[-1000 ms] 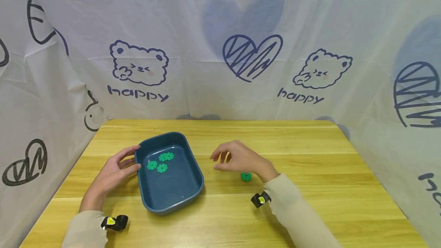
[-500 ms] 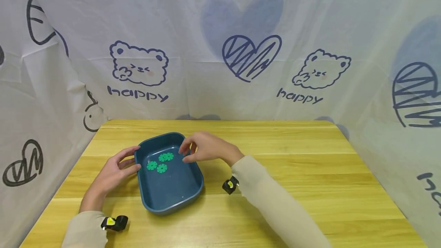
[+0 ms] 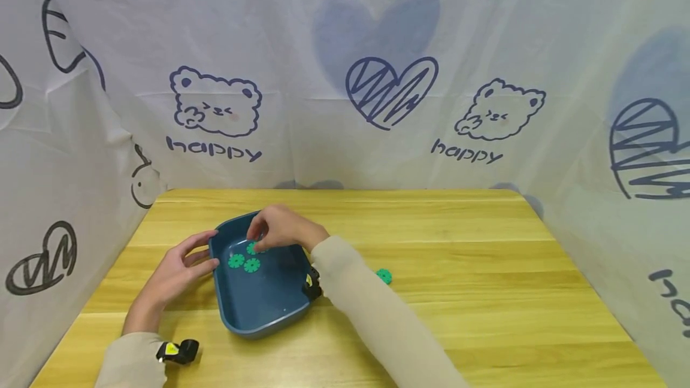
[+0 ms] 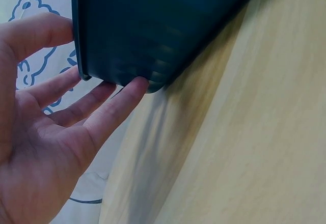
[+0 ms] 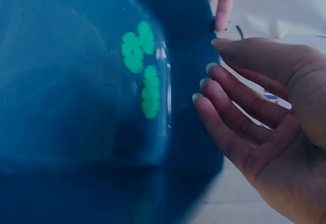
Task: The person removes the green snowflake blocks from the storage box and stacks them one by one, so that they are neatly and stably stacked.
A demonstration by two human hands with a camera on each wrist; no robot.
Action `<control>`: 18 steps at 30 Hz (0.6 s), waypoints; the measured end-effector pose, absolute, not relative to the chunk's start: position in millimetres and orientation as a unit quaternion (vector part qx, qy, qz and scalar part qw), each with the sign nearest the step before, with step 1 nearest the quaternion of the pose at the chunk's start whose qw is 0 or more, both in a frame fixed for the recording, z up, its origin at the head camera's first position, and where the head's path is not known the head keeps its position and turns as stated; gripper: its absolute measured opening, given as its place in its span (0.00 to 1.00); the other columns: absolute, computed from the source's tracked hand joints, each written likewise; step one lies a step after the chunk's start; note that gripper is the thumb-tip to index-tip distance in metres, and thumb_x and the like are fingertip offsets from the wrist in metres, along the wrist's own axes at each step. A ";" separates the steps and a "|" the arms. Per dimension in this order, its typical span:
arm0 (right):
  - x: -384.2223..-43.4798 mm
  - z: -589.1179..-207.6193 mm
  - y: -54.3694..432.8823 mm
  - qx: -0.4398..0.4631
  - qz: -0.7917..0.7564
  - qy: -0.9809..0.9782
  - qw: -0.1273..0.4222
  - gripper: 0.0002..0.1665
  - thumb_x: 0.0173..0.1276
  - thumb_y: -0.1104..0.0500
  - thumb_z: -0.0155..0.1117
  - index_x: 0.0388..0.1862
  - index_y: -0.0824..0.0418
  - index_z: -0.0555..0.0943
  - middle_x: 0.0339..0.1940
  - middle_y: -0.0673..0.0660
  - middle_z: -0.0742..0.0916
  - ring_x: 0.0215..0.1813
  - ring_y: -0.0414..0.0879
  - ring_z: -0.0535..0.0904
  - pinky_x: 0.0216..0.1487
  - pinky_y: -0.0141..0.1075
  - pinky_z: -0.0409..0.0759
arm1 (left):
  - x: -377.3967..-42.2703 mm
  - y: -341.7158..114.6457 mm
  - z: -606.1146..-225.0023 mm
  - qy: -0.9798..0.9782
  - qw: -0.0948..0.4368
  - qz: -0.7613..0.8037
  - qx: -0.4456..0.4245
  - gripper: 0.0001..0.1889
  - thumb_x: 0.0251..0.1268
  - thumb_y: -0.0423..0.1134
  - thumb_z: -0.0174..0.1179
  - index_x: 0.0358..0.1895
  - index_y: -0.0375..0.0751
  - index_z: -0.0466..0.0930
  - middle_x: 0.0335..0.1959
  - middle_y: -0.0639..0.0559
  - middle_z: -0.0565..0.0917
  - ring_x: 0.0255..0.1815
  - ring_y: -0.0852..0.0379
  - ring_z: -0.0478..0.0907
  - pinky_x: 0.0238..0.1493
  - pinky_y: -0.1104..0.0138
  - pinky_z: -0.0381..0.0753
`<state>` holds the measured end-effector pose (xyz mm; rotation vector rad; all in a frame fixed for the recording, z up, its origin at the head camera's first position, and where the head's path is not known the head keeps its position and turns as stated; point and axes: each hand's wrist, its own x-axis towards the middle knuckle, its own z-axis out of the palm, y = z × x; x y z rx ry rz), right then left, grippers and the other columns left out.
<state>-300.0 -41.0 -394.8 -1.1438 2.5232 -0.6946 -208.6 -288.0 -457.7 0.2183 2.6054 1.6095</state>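
A dark blue bin [image 3: 264, 307] stands on the table with several green notched plastic discs [image 3: 251, 265] lying on its floor. My left hand [image 3: 175, 271] touches the bin's left side; in the left wrist view its fairly straight fingers [image 4: 114, 109] rest against the outer wall. My right hand [image 3: 283, 226] is over the far part of the bin, loosely bent, overlapping the discs there. In the right wrist view a gap shows between its thumb and fingers [image 5: 224, 127], with nothing held. Another green disc [image 3: 384, 275] lies on the table right of the bin, beside the right sleeve.
The wooden table [image 3: 485, 292] reaches back to a white cloth [image 3: 312, 130] printed with bears and hearts. Black wrist cameras [image 3: 180, 351] sit on both cuffs. The right forearm crosses the bin's right rim.
My right hand has moved left from beside the table disc, over the bin's right rim and above the discs inside. The table disc, hidden briefly, shows again. The left hand and bin have stayed put.
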 end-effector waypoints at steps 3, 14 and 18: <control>-301.4 -403.1 -48.1 -0.379 -0.241 0.883 0.138 0.16 0.65 0.60 0.76 0.51 0.61 0.89 0.47 0.54 0.92 0.43 0.38 0.83 0.45 0.22 0.81 | -208.1 -287.9 -458.3 0.848 0.037 0.524 0.072 0.37 0.74 0.39 0.63 0.81 0.40 0.57 0.79 0.29 0.60 0.75 0.26 0.66 0.52 0.80 0.81; -300.3 -416.4 -65.0 -0.320 -0.143 0.932 0.094 0.16 0.64 0.58 0.78 0.51 0.55 0.89 0.46 0.48 0.90 0.47 0.39 0.81 0.50 0.27 0.83 | -208.0 -288.6 -458.7 0.847 0.031 0.525 0.077 0.37 0.74 0.39 0.63 0.81 0.39 0.57 0.79 0.29 0.61 0.75 0.26 0.66 0.52 0.82 0.80; -300.5 -421.5 -69.6 -0.304 -0.135 0.938 0.091 0.16 0.65 0.59 0.77 0.52 0.54 0.89 0.48 0.48 0.90 0.48 0.39 0.81 0.50 0.28 0.83 | -207.4 -289.0 -459.5 0.847 0.030 0.525 0.078 0.37 0.74 0.39 0.63 0.81 0.39 0.58 0.79 0.29 0.61 0.75 0.25 0.66 0.52 0.81 0.81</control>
